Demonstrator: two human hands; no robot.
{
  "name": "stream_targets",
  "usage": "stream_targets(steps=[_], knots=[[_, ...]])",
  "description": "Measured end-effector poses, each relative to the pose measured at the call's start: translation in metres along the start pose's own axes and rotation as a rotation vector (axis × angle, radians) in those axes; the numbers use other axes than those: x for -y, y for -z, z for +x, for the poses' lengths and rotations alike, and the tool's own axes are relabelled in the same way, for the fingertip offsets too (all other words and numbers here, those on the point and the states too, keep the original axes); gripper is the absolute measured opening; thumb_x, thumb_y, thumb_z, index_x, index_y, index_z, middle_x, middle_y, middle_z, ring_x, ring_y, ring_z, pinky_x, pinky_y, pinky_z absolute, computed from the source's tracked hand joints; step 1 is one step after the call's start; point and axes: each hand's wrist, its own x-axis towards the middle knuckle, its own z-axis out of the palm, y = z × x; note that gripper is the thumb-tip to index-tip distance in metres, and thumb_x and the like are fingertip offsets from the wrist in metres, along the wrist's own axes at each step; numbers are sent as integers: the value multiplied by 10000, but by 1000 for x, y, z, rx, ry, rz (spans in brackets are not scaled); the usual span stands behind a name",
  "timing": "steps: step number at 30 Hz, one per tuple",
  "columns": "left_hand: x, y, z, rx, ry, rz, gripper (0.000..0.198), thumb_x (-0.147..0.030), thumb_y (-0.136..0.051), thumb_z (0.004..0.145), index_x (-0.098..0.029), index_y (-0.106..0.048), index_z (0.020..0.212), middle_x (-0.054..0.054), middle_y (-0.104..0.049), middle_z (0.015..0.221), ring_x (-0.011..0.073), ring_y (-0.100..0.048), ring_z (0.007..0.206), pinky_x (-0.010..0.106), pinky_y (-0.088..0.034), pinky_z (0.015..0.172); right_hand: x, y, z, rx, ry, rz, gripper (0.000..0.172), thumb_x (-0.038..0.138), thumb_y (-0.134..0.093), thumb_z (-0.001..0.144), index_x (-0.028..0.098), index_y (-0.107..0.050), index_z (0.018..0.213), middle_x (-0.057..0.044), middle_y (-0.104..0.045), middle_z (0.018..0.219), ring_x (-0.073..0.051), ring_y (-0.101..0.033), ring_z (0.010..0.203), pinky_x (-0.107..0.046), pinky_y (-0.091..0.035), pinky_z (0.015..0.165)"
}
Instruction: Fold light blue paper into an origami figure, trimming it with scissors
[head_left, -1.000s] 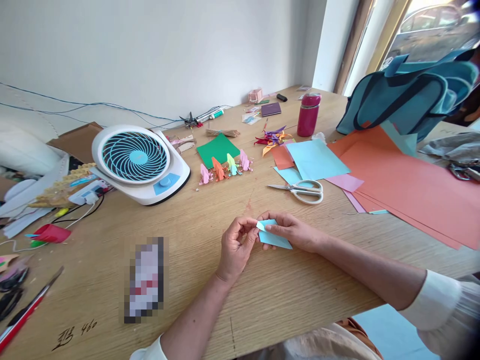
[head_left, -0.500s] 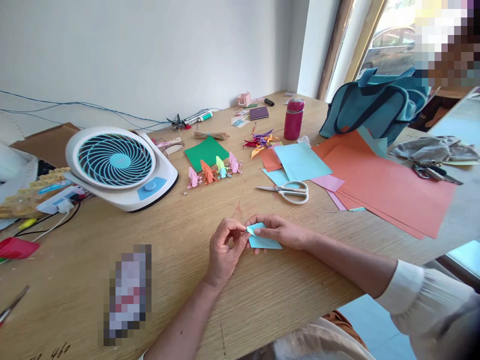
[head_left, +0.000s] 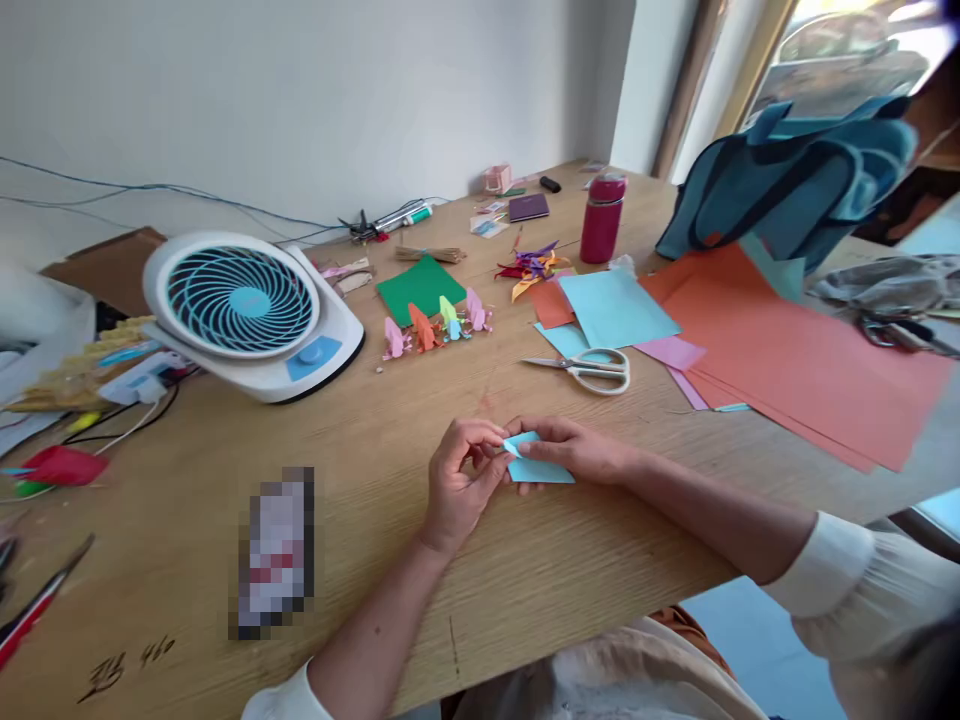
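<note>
A small folded piece of light blue paper (head_left: pixel 546 471) is held between both hands over the front part of the wooden table. My left hand (head_left: pixel 466 478) pinches its left corner between thumb and fingers. My right hand (head_left: pixel 574 447) grips the paper from the right, thumb on top and fingertips showing beneath. White-handled scissors (head_left: pixel 598 372) lie open beyond my right hand. Farther back stand several small folded paper figures (head_left: pixel 424 328) in pink, orange and green, in front of a green paper sheet (head_left: pixel 421 289).
A white fan (head_left: pixel 247 310) stands at the left. Light blue sheets (head_left: pixel 619 308) and large orange sheets (head_left: pixel 795 370) spread to the right, near a teal bag (head_left: pixel 780 190). Behind are a magenta bottle (head_left: pixel 603 220) and purple-and-orange folded paper pieces (head_left: pixel 534 264). A red-handled knife-like tool (head_left: pixel 46 600) lies far left.
My view has shifted, so the whole scene sits slightly higher and farther right. Both hands keep their hold on the light blue paper, with little visible change in the fingers.
</note>
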Motion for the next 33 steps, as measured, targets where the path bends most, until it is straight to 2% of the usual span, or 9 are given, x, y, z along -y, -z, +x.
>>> stream_targets(steps=[4,8,28,33], knots=[[-2,-1,-1,-3,7,23,92,-200,-673,872,-210,-603,930,30,-646,950,111,-570,737,244,-451,662,-1,0,-1,-8,-29,12,388,452,-618,916,164,-566,1171,-61,-719,940,-157,-710,764,-256,-546,674],[-3,-2,-2,-7,17,33,102,-227,-686,865,-212,-603,922,28,-647,916,116,-564,719,252,-450,654,0,-2,-1,-20,-33,13,371,464,-602,923,165,-571,1139,-50,-718,878,-162,-710,746,-246,-539,638],[-4,-2,-1,-12,-4,46,105,-235,-680,867,-207,-587,908,30,-628,959,108,-564,707,243,-448,649,1,-2,2,-9,-14,-25,391,491,-626,897,169,-582,1115,-27,-693,843,-149,-699,724,-241,-523,637],[-4,1,0,-6,-88,82,125,-190,-696,848,-213,-589,908,34,-613,975,119,-543,744,236,-447,634,1,-2,2,-25,-27,-20,419,507,-642,881,180,-587,1136,-33,-704,898,-152,-707,727,-248,-533,652]])
